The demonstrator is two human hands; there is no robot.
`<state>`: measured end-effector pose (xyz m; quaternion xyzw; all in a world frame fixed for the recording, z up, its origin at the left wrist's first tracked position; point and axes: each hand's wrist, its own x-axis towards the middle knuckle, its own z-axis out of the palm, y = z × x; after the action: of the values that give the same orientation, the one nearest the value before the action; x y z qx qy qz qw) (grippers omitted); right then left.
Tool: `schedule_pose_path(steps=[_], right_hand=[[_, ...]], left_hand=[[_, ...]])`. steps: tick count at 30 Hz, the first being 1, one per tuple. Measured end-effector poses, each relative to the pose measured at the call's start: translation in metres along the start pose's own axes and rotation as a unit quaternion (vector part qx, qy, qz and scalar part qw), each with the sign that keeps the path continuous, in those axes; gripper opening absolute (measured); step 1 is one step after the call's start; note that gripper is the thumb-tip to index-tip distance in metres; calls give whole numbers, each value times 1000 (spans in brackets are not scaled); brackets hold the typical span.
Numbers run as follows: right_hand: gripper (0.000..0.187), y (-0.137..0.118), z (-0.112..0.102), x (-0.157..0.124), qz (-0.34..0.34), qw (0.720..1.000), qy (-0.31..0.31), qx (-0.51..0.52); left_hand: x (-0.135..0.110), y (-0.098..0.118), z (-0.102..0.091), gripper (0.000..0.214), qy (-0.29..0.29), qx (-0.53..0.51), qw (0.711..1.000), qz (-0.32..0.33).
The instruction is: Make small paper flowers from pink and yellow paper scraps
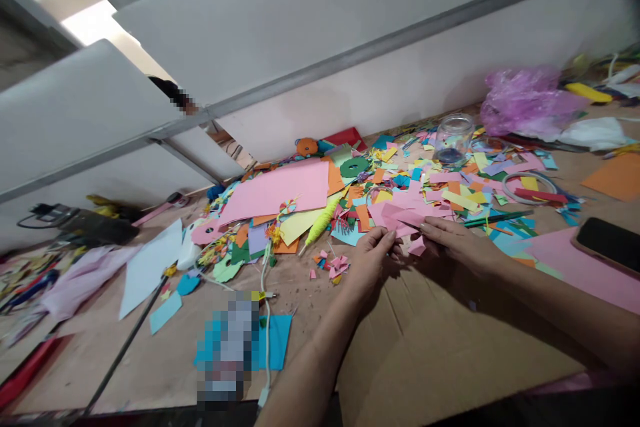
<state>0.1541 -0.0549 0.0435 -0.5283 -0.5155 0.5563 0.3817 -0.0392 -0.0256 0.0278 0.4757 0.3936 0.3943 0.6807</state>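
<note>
My left hand (pixel 374 255) pinches a small piece of pink paper (pixel 395 215) between thumb and fingers. Close beside it, my right hand (pixel 455 239) is closed around what looks like scissors; only a thin dark blade (pixel 411 223) shows against the paper, and the handles are hidden. Below the fingers hangs a small pink piece (pixel 417 247). Both hands are above the far edge of a brown cardboard sheet (pixel 430 340). Small pink cuttings (pixel 339 267) lie to the left of my left hand.
Colourful paper scraps surround a clear jar (pixel 454 140) and a tape ring (pixel 529 188). A large pink sheet (pixel 280 192) and a yellow-green yarn bundle (pixel 323 223) lie leftward. A phone (pixel 610 243) rests at right. A white cable (pixel 267 340) crosses the table; a partition (pixel 350 33) stands behind.
</note>
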Motion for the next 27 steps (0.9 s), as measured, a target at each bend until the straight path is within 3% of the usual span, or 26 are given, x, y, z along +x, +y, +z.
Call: schedule_pose_path(steps=[7,16,27], right_hand=[[51,-6,4,-6,32,997,52,42],[50,9,0,-4,30,998,44,43],[53,6,0,-3,24,999,19,20]], left_hand=[[-1,-6,1,43,-46,-8,998,-46],[0,-6,-3,38,-48,-25,998,-44],[-1,-2,-1,35,-17,-57,998,-28]])
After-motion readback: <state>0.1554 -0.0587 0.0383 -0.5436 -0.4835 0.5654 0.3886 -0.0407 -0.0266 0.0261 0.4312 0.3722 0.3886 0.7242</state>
